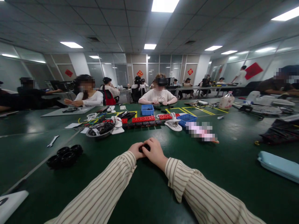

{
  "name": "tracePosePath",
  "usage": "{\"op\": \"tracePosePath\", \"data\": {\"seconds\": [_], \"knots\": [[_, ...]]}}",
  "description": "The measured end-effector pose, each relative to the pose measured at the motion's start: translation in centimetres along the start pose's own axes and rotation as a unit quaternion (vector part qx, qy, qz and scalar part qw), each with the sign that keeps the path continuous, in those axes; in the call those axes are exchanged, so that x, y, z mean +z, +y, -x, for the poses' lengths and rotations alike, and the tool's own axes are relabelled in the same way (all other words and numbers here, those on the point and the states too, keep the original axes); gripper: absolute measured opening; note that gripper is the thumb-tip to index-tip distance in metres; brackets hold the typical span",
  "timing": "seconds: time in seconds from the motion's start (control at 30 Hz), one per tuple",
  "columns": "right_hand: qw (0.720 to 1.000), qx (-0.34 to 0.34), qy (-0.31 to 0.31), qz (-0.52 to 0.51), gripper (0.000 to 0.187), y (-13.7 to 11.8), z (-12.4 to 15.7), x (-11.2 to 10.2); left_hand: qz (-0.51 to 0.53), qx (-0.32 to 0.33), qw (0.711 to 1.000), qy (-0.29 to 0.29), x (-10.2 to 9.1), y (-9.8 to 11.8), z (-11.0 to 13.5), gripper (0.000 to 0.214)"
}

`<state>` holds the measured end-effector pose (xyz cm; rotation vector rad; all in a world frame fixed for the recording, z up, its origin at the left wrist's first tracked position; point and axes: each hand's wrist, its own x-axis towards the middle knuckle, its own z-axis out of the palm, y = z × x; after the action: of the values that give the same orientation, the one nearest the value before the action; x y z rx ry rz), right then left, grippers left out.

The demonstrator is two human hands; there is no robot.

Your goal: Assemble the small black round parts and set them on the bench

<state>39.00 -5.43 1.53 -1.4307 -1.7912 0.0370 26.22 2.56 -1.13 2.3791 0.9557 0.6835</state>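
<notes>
Over the green table (pixel 140 193), in front of me, my left hand (pixel 135 150) and my right hand (pixel 155 152) meet around a small black part (pixel 147 147). Both hands are closed on it. The fingers cover most of the part, so its kind cannot be made out. My right hand lies partly over the top of it, with its fingers bent, while my left hand grips its left side. Off to the left stands a cluster of several glossy black ring-shaped pieces (pixel 67 158), apart from my hands.
A wrench (pixel 53 141) lies at left. Beyond my hands are a bowl of cables (pixel 99 132), a row of red blocks (pixel 143 119), a white clamp stand (pixel 173 123) and blue bins (pixel 147 109). A light-blue case (pixel 279 165) is at right. A co-worker (pixel 158 95) sits opposite.
</notes>
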Motion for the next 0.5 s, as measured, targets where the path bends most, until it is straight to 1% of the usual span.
{"op": "tracePosePath", "data": {"seconds": [0.13, 0.27, 0.4, 0.5], "knots": [[1.000, -0.023, -0.013, -0.013, 0.013, -0.26, -0.03, -0.21, 0.037, 0.016, 0.999, -0.028, 0.05, -0.72, -0.15, 0.035], [0.999, -0.039, -0.015, -0.025, 0.016, -0.49, -0.01, -0.41, 0.040, 0.011, 0.999, -0.031, 0.09, -0.94, -0.12, 0.036], [0.999, -0.031, 0.008, -0.025, 0.016, -0.43, 0.03, -0.36, 0.023, 0.001, 1.000, -0.016, 0.00, -0.61, 0.04, 0.047], [1.000, -0.002, 0.021, -0.009, 0.020, -0.12, 0.01, -0.16, 0.003, -0.003, 1.000, -0.007, -0.09, -0.22, 0.17, 0.051]]}}
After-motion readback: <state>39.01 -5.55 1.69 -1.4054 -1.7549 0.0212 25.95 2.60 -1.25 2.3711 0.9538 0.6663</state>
